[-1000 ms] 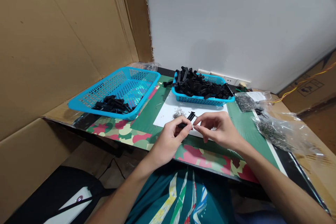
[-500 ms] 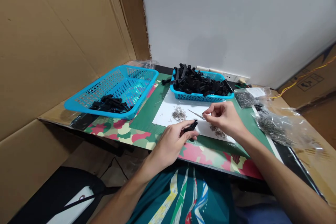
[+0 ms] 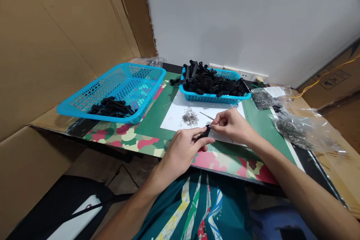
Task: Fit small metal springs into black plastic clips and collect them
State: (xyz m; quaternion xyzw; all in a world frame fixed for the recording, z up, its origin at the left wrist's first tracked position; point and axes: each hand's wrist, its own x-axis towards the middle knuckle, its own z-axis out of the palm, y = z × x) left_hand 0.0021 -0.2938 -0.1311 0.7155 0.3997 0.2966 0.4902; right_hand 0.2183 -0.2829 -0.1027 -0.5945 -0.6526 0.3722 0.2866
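My left hand [image 3: 185,148] is closed around a small black plastic part [image 3: 206,132] at the near edge of the white sheet [image 3: 174,118]. My right hand [image 3: 232,124] pinches a thin metal pin [image 3: 207,116] and meets the black part with its fingertips. A small heap of silvery wire springs [image 3: 190,116] lies on the sheet just beyond my hands.
A blue basket [image 3: 209,98] heaped with black parts stands behind the sheet. A larger blue basket [image 3: 140,78] with a few black parts sits at the left. Clear bags of metal bits [image 3: 295,131] lie at the right. Cardboard walls stand left, a white wall behind.
My right hand has come back from the sheet to the black part in my left hand, still pinching the pin. The view has shifted slightly.
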